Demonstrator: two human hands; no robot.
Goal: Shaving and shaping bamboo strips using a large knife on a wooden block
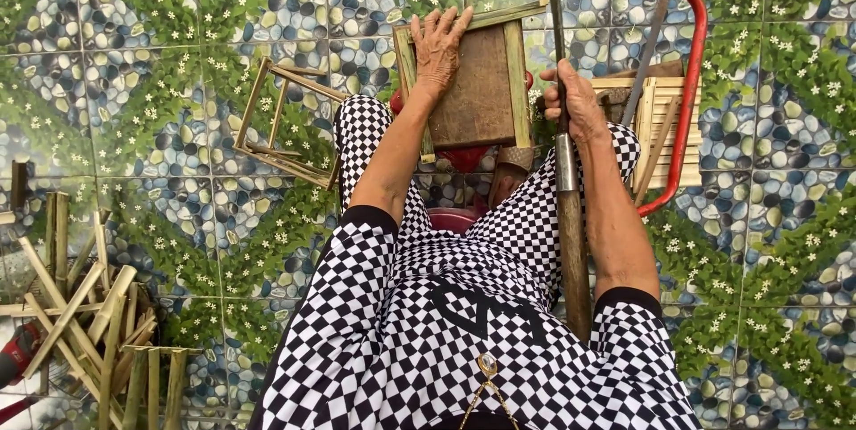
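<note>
left hand (439, 49) lies flat on the bamboo frame (473, 82), fingers open, pinning it on the knees. right hand (578, 105) grips the long knife (563, 154) upright beside it, blade up, ready for trimming i guess.

Floor tiles (160, 2) w/ pebble, leaf & white-flower print. Open bamboo frame (281, 122) lying left of the knees, tilted. Pile of cut bamboo sticks (85, 323) at lower left; red tool (18, 350) partly cut off at the edge beside it. Red-framed hacksaw (687, 82) at right, leaning over a pale slatted bamboo piece (664, 122). Red basin (455, 219) between the legs.
</note>
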